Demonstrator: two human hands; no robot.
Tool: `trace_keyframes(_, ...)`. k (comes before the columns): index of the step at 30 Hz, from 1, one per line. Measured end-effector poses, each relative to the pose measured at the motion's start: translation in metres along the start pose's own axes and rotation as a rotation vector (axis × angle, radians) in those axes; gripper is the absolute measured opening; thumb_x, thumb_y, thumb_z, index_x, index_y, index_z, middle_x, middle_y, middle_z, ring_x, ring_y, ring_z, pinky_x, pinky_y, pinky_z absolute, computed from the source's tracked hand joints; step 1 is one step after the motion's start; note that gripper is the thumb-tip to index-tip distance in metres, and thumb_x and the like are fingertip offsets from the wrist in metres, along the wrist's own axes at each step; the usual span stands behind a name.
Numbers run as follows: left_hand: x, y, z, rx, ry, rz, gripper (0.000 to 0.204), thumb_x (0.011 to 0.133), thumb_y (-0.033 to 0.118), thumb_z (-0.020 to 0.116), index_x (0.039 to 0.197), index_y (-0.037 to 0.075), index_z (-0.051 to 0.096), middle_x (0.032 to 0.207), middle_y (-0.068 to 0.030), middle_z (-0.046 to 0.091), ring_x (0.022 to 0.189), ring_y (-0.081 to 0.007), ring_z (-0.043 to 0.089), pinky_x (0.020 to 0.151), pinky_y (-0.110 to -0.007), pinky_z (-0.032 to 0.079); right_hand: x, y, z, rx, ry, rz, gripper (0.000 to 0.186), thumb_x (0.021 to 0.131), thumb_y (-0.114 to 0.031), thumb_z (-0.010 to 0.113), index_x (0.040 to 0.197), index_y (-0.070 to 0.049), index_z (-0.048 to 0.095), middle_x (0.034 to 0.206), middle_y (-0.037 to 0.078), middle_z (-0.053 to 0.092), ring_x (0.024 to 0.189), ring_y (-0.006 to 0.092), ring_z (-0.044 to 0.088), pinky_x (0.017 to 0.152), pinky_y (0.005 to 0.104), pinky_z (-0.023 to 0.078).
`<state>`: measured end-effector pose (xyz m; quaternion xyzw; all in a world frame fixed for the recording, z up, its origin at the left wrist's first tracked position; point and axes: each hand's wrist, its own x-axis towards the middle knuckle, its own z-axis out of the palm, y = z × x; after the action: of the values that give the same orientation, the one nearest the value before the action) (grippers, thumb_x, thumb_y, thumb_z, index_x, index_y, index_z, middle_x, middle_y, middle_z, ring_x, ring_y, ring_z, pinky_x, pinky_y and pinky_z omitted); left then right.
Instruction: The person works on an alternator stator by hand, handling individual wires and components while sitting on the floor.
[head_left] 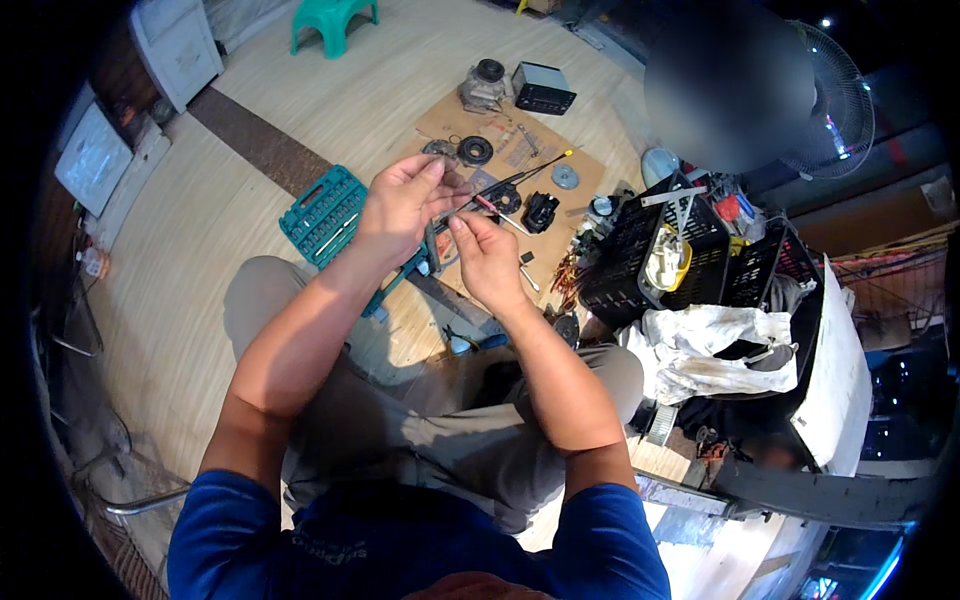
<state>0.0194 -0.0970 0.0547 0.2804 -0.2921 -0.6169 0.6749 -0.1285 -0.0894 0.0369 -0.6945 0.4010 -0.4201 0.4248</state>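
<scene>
My left hand (400, 205) is raised over a sheet of brown cardboard (590, 190), its thumb and fingertips drawn together. Close beside it, slightly nearer to me, my right hand (488, 258) pinches with thumb and forefinger. Whatever lies between the fingertips is too small to make out. Beneath and beyond the hands are a black ring-shaped part (475, 151), a black moulded part (540, 212), a thin grey disc (565, 176) and a long black rod with a yellow end (540, 164). A screwdriver with a red and white shaft (503, 215) shows just past the right fingertips.
An open green socket set (325, 215) lies to the left. Pliers (468, 342) rest near my knees. At the cardboard's far edge stand a metal-bodied part (484, 85) and a car stereo (543, 88). Black crates (625, 265), a white cloth (715, 350) and a fan (835, 100) occupy the right.
</scene>
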Motion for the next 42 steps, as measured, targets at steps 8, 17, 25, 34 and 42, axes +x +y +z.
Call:
trace_keyframes(8,-0.003,0.017,0.009,-0.129,0.029,-0.051,0.01,0.098,0.016,0.05,0.101,0.006,0.052,0.066,-0.0001,0.045,0.058,-0.0142,0.048,0.054,-0.03,0.046,0.0,-0.003,0.005,0.159,-0.168,0.029,0.019,0.096,-0.014,0.055,0.1,0.001,0.065,0.075,-0.003,0.058,0.071,0.0052,0.049,0.066,0.022,0.044)
trace_keyframes(17,-0.014,0.028,0.016,0.261,0.052,-0.318,0.018,0.096,0.024,0.054,0.106,0.009,0.053,0.061,0.0079,0.037,0.046,-0.0019,0.03,0.04,-0.019,0.024,0.019,0.012,-0.052,-0.034,-0.403,0.074,0.03,0.091,-0.027,0.06,0.086,0.002,0.064,0.06,0.006,0.057,0.054,0.0133,0.056,0.054,0.0309,0.047)
trace_keyframes(25,-0.009,-0.016,-0.01,0.825,-0.161,-0.391,0.016,0.098,0.018,0.046,0.092,0.005,0.054,0.064,-0.0005,0.052,0.053,-0.0098,0.054,0.047,-0.023,0.043,0.019,0.007,-0.051,-0.379,-0.144,-0.096,0.022,0.08,-0.024,0.063,0.082,-0.003,0.07,0.079,0.019,0.066,0.081,0.0381,0.063,0.073,0.045,0.05)
trace_keyframes(34,0.002,-0.032,-0.024,1.013,-0.214,-0.187,0.016,0.094,0.007,0.05,0.096,-0.003,0.063,0.073,-0.0041,0.061,0.06,-0.0091,0.053,0.056,-0.025,0.043,0.023,0.024,-0.038,-0.425,-0.053,-0.035,0.025,0.081,-0.024,0.061,0.082,0.001,0.068,0.083,0.024,0.064,0.085,0.0408,0.062,0.076,0.0474,0.049)
trace_keyframes(42,0.007,-0.048,-0.037,1.206,-0.095,0.165,0.015,0.088,0.007,0.056,0.089,-0.006,0.063,0.077,-0.0179,0.064,0.068,-0.0233,0.061,0.064,-0.035,0.047,0.018,0.006,-0.032,-0.251,0.053,-0.035,0.02,0.084,-0.017,0.061,0.08,0.002,0.063,0.077,0.023,0.062,0.078,0.0428,0.06,0.068,0.047,0.047)
